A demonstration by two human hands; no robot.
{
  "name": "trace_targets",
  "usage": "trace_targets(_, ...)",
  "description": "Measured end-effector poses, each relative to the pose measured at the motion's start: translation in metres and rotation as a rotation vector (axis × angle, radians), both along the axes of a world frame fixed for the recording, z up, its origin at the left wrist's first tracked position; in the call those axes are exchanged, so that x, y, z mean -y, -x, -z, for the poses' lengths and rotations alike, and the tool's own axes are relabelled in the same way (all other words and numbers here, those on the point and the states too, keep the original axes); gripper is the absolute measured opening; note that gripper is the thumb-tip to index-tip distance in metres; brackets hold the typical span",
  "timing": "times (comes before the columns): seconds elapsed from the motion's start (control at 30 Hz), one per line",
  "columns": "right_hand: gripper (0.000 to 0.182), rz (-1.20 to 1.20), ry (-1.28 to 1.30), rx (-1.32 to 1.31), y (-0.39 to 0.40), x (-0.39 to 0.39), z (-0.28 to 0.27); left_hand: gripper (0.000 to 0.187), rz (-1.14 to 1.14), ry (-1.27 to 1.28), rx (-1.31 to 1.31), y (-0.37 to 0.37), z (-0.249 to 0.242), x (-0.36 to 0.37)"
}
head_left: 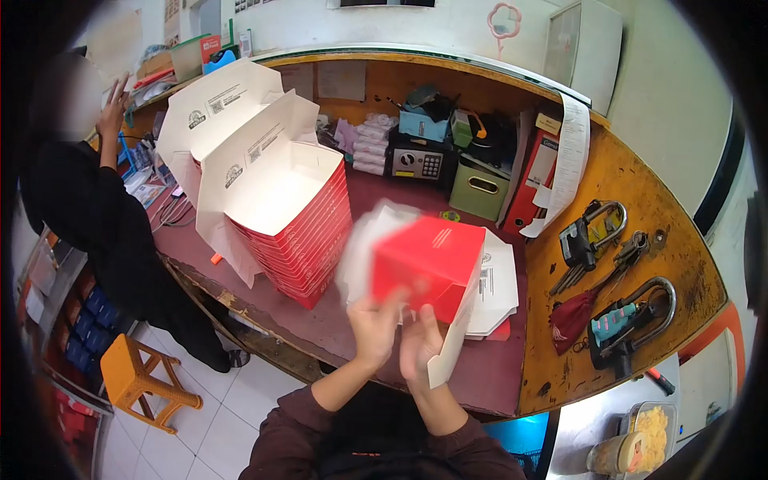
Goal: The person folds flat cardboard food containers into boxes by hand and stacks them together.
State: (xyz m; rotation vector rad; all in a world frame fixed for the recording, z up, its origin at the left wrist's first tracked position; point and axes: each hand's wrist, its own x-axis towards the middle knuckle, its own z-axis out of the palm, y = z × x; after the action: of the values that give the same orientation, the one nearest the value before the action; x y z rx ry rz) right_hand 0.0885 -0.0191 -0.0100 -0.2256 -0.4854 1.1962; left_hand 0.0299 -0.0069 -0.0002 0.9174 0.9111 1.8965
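Note:
A red box (436, 252) with a white inside is held up above the maroon desk (364, 352), tilted, its left side blurred by motion. My left hand (378, 330) presses its fingers against the lower front of this box. Beside it, my right hand (422, 344) grips the lower edge near a pale flap. To the left stands a tall stack of nested red boxes (300, 256), their white lids open. Flat white and red cartons (496, 284) lie on the desk just right of the held box, partly hidden behind it.
Behind are a safe (416, 164), a green tin (478, 192) and a red binder (532, 180). Locks (588, 240) and keys lie on the wooden ledge at right. Another person (120, 232) stands at left, near an orange stool (144, 380).

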Motion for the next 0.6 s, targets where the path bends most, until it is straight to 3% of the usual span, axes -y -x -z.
trace_targets(0.03,0.068,-0.004,-0.003,0.003,-0.003,-0.002,-0.002,0.025,-0.004,-0.003,0.003,0.004,0.0,0.001)
trace_targets(0.1,0.048,0.018,0.022,0.192,-0.02,-0.008,-0.007,0.028,0.314,0.089,-0.229,0.02,0.002,0.005)
trace_targets(0.13,0.045,0.091,-0.023,0.263,-0.028,-0.014,-0.008,0.029,0.481,0.072,-0.529,0.033,-0.008,0.011)
trace_targets(0.17,0.042,0.126,0.048,0.319,-0.033,-0.013,-0.018,0.029,0.479,0.07,-0.524,0.043,-0.015,0.015)
trace_targets(0.23,0.044,0.194,0.033,0.514,-0.036,-0.009,-0.036,0.024,-0.242,-0.221,-1.339,0.056,-0.027,0.025)
trace_targets(0.27,0.05,0.269,0.033,0.746,-0.04,-0.015,-0.03,0.033,-0.442,-0.327,-1.265,0.05,-0.05,0.027)
trace_targets(0.3,0.054,0.39,-0.002,1.2,-0.043,-0.019,-0.028,0.033,-0.448,-0.315,-1.266,0.046,-0.052,0.02)
trace_targets(0.37,0.043,0.449,-0.519,1.285,-0.038,-0.026,-0.027,0.045,-0.13,-0.245,-1.099,0.048,-0.044,0.002)
trace_targets(0.4,0.052,0.385,-0.444,1.502,-0.042,-0.019,-0.04,0.042,-0.02,-0.219,-1.042,0.054,-0.039,-0.012)
trace_targets(0.43,0.048,0.37,-0.406,1.676,-0.035,-0.016,-0.057,0.032,-0.085,-0.487,-0.902,0.06,-0.011,-0.04)
trace_targets(0.47,0.045,0.354,-0.38,1.855,-0.028,-0.012,-0.074,0.03,0.107,-0.232,-0.665,0.063,-0.015,-0.037)
trace_targets(0.5,0.041,0.492,-0.326,2.049,-0.018,0.001,-0.093,0.032,0.333,-0.043,-0.401,0.066,-0.03,-0.026)
trace_targets(0.53,0.032,0.588,-0.436,2.225,-0.014,-0.002,-0.091,0.034,0.48,0.169,-0.104,0.069,-0.044,-0.016)
trace_targets(0.57,0.032,0.581,-0.452,2.225,-0.01,-0.006,-0.094,0.034,0.468,0.169,-0.099,0.074,-0.041,-0.014)
trace_targets(0.6,0.024,0.631,-0.627,2.288,-0.005,-0.012,-0.101,0.038,0.463,0.055,-0.005,0.081,-0.035,-0.013)
